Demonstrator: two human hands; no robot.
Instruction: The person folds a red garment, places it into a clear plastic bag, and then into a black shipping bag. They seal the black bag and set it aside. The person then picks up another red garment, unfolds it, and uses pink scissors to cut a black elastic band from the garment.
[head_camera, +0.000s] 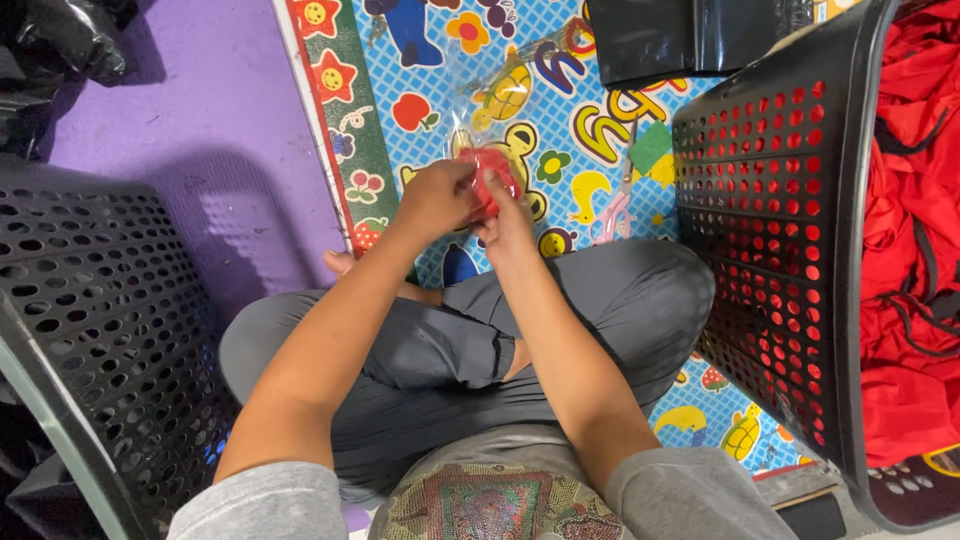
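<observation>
We see a small red folded piece (490, 180) inside a clear plastic bag (497, 95), pinched by both our left hand (437, 197) and right hand (507, 225) above the patterned mat (600, 120). Black perforated baskets (770, 250) hem both sides; open mat lies ahead.

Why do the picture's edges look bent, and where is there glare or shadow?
In the head view, the wide lens bows the black baskets at both edges; a soft shadow falls on the purple floor to the left; glare streaks the clear plastic bag above the red item that the left hand and right hand hold; the centre is sharp.
</observation>
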